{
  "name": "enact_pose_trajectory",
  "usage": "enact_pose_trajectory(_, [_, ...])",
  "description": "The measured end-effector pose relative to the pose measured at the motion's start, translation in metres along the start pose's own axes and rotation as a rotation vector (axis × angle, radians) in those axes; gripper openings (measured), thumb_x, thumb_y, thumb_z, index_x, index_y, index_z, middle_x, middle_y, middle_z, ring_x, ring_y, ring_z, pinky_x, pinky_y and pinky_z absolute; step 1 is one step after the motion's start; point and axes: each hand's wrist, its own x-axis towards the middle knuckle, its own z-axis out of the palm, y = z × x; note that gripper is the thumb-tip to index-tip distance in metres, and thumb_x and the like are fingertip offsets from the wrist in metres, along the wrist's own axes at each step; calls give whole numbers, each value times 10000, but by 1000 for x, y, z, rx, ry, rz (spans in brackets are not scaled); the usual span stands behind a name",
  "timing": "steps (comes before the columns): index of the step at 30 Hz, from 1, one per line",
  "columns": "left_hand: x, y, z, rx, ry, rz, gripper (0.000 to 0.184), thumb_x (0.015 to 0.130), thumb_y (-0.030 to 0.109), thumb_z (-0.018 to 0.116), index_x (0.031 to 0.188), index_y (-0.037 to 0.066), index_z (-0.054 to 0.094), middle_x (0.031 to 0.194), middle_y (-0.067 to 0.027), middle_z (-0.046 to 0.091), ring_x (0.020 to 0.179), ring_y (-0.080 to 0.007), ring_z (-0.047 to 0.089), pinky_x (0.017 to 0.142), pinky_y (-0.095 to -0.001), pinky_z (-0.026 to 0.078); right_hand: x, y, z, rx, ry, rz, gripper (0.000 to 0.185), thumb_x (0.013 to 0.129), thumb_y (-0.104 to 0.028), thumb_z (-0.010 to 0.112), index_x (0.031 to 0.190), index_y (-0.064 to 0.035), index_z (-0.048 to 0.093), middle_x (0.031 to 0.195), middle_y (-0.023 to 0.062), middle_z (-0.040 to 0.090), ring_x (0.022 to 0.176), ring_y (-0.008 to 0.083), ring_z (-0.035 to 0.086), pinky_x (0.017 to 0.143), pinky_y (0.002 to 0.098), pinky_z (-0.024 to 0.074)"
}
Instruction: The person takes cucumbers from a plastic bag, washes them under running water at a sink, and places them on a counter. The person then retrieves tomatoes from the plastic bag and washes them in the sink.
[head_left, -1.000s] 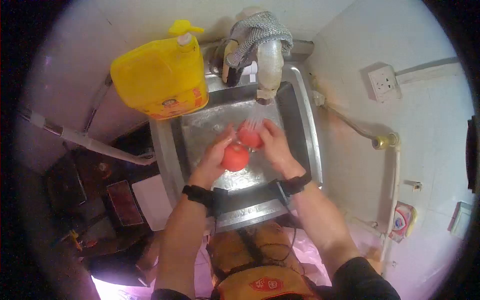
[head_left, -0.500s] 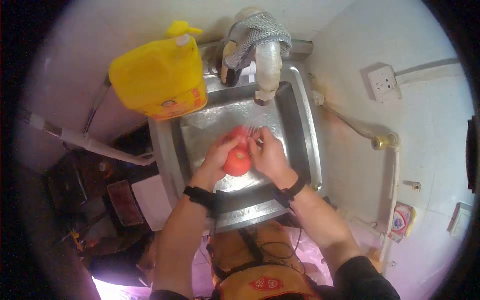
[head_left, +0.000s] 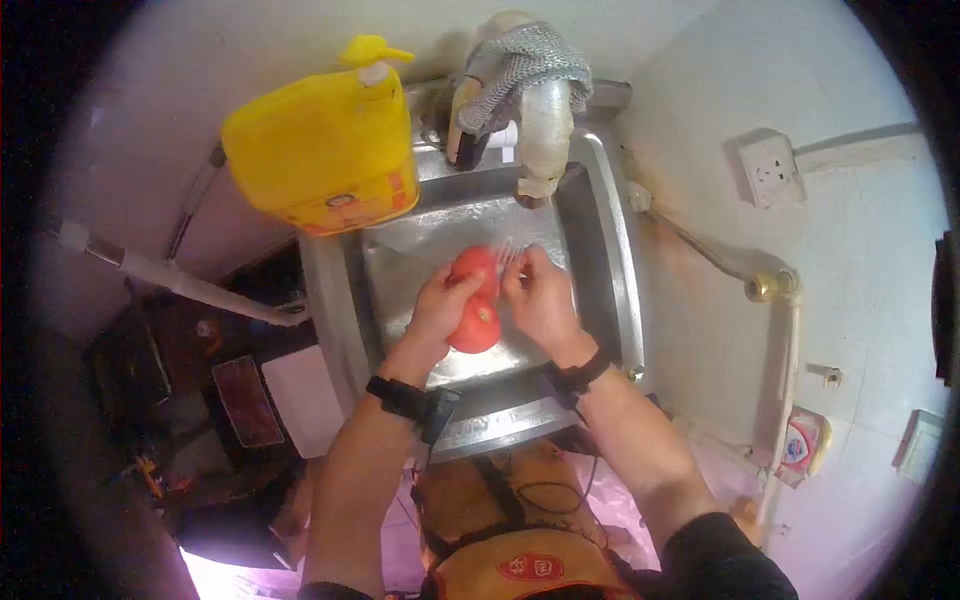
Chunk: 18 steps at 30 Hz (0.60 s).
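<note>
Two red tomatoes are over the metal sink [head_left: 625, 290]: an upper tomato [head_left: 474, 261] and a lower tomato [head_left: 475, 330]. My left hand [head_left: 438, 312] is closed around them from the left, its thumb lying across where they meet. Just to their right, my right hand [head_left: 543, 305] has its fingers curled and pinched together under the running water. What those fingertips hold, if anything, is too small to make out. Water falls in thin streams from the wrapped faucet [head_left: 545, 140] above the right fingers. Dark bands circle both wrists.
A yellow jug [head_left: 315, 150] with a yellow pump top stands at the sink's back left corner. Grey mesh cloth [head_left: 530, 62] drapes over the faucet. On the right wall are a socket [head_left: 770, 170] and a pipe with a brass valve [head_left: 762, 288].
My right hand has moved slightly right, away from the tomatoes, and the upper tomato shows more fully. My left hand keeps its grip.
</note>
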Motion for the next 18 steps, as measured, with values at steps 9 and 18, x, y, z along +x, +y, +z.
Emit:
enact_pose_trajectory(9, [9, -11, -2, 216, 99, 143, 440, 876, 255, 731, 1180, -17, 568, 1041, -120, 669, 915, -178, 640, 803, -309, 521, -2, -12, -4, -133, -20, -189, 163, 850, -94, 674, 958, 27, 653, 896, 223, 672, 810, 347, 693, 698, 394, 556])
enact_pose_trajectory(18, [13, -22, -4, 345, 161, 282, 519, 841, 265, 767, 1217, -16, 545, 1086, -132, 660, 964, -188, 637, 841, -322, 513, -4, -3, 6, -44, 26, -151, 81, 860, -86, 620, 900, -17, 609, 880, 216, 630, 813, 427, 629, 701, 480, 522])
